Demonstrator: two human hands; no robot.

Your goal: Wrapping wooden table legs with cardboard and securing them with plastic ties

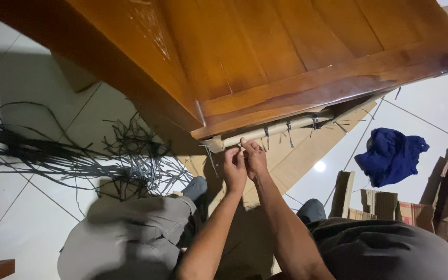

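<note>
Both forearms are bare up to the left hand (234,168) and right hand (255,159), no sleeves, rings or watch showing. Below the hands, grey trousers (130,238) cover both legs, creased at the knees.

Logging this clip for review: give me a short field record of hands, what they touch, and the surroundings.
left hand: fingers pinched at the pale strip
right hand: beside it, touching the same strip
strip: runs along the door lower edge, tied with grey straps
under door: cardboard
floor left: pile of dark strapping
floor right: blue cloth
grip contents: too small to tell
</note>
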